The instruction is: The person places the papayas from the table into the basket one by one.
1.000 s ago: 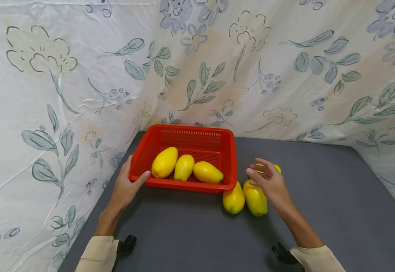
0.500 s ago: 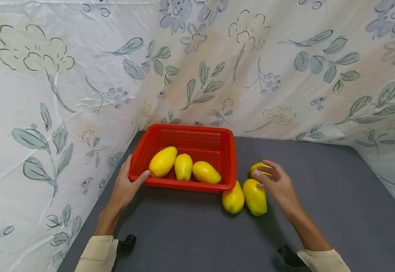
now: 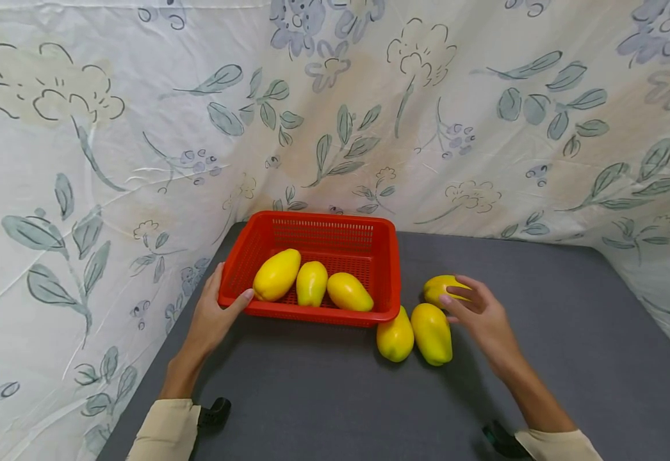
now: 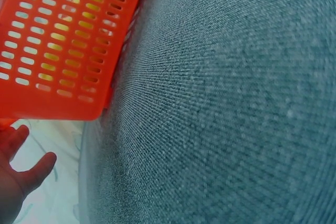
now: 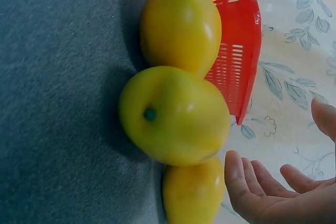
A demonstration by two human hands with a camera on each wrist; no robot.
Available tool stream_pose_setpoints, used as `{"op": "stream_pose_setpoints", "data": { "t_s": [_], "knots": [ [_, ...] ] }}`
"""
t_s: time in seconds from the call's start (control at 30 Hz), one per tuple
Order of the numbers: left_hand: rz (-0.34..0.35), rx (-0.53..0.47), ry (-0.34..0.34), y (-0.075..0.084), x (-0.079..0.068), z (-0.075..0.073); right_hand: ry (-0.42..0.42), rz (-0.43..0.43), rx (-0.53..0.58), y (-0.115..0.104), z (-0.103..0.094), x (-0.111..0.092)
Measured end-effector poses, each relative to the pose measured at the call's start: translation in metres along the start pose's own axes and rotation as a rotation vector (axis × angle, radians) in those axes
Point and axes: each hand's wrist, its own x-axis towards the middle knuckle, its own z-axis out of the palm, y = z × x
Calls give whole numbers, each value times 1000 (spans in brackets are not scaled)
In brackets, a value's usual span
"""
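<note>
My left hand holds the front left corner of a red plastic basket, thumb over the rim and fingers along its left side. In the basket lie three yellow mangoes, the large left mango, the middle mango and the right mango. My right hand hovers with loosely bent, parted fingers beside the back mango, overlapping its right end in the head view. Closer to me, a front mango sits beside another mango at the basket's front right corner. The right wrist view shows a gap between hand and fruit.
A dark grey cloth covers the table. Floral curtains hang behind and along the left side, close to the basket's back. A black device is strapped at the left wrist, and a similar black device at the right.
My right hand has moved right and slightly toward me, uncovering more of the back mango. Inside the basket, the mangoes have shifted slightly left. The left hand has stayed at the basket corner.
</note>
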Motion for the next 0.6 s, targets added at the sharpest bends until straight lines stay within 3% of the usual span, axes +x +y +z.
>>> {"op": "stream_pose_setpoints", "data": {
  "t_s": [0.6],
  "knots": [
    [-14, 1, -3, 2, -1, 3, -57, 82, -83, 20, -12, 3]
  ]
}}
